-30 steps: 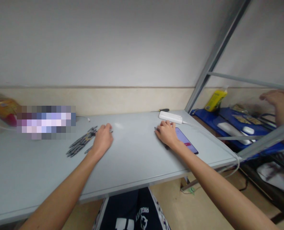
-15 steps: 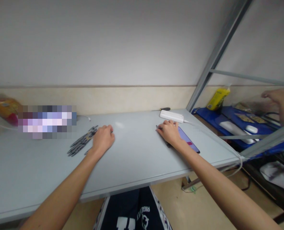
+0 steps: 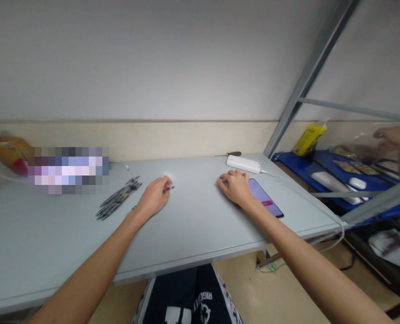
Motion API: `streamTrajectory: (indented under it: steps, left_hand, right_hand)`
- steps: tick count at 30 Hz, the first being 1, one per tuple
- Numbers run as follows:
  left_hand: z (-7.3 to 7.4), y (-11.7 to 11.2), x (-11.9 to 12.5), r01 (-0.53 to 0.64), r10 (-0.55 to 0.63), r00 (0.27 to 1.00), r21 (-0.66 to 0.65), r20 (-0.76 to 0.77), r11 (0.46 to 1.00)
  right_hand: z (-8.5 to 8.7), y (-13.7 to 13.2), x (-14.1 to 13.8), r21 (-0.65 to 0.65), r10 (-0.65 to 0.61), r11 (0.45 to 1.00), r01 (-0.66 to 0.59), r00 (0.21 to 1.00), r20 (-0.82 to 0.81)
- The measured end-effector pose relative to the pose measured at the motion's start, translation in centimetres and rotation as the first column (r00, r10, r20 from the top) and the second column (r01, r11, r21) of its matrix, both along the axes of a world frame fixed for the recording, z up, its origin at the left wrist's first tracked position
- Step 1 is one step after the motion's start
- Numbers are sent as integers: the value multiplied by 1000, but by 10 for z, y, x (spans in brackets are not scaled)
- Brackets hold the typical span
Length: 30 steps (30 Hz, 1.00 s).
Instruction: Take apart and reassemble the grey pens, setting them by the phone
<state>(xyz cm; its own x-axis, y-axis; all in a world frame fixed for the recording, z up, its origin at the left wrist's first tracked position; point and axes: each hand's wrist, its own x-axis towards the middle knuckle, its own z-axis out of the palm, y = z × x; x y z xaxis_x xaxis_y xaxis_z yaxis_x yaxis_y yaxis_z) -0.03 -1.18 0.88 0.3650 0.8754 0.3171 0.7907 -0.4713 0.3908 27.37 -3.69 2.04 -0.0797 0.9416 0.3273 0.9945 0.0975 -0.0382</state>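
Note:
My left hand [image 3: 155, 194] is closed around a slim dark pen [image 3: 169, 188], whose tip sticks out past the fingers on the right. Left of that hand lies a bundle of several black and grey pens [image 3: 117, 198] on the table. On the table's right half rests my right hand [image 3: 235, 184], palm down with curled fingers. A dark pen end [image 3: 224, 181] shows between its thumb and fingers, while the rest is hidden beneath the hand. Right beside it lies a phone [image 3: 265, 198] with its screen lit.
A white power strip [image 3: 243, 164] with a cable and a screwdriver [image 3: 232, 154] lie by the wall. A pixelated object [image 3: 68, 171] and an orange bottle [image 3: 7, 150] stand at left. Beyond the metal frame [image 3: 296, 99], another person's hand [image 3: 394, 137] hovers above a blue surface [image 3: 325, 166].
My left hand has moved right, away from the bundle, with the pen now showing past its fingers. My right hand has shifted slightly left.

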Motion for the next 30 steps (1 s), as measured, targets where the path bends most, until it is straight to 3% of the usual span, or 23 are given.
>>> streamTrajectory:
  steps: [4, 9, 15, 18, 22, 24, 27, 30]
  left_hand:
    - [0, -5, 9, 168, -161, 974, -37, 158, 985]
    - [0, -11, 16, 316, -279, 913, -83, 298, 945]
    - [-1, -16, 21, 312, -277, 909, -67, 311, 948]
    - [-1, -15, 21, 300, -280, 918, -32, 280, 953]
    - [-4, -9, 15, 274, -275, 946, 28, 173, 961]
    - [-5, -7, 13, 258, -261, 957, 42, 126, 965]
    - [-2, -8, 13, 239, -238, 971, 106, -18, 965]
    - [3, -15, 17, 232, -182, 957, 216, -228, 948]
  right_hand:
    - [-1, -6, -24, -44, 149, 987, -156, 980, -130]
    - [-14, -12, -59, -13, 374, 921, -389, 893, -251]
    - [-24, -9, -74, 39, 523, 836, -547, 774, -357]
    - [-25, -7, -70, 98, 492, 852, -515, 723, -485]
    - [-26, -5, -65, 113, 302, 939, -325, 618, -726]
    - [-26, -4, -64, 75, 223, 957, -280, 546, -808]
    - [-24, -5, -64, 18, 166, 954, -301, 473, -865]
    - [-21, -7, -65, -14, 172, 928, -373, 461, -870]
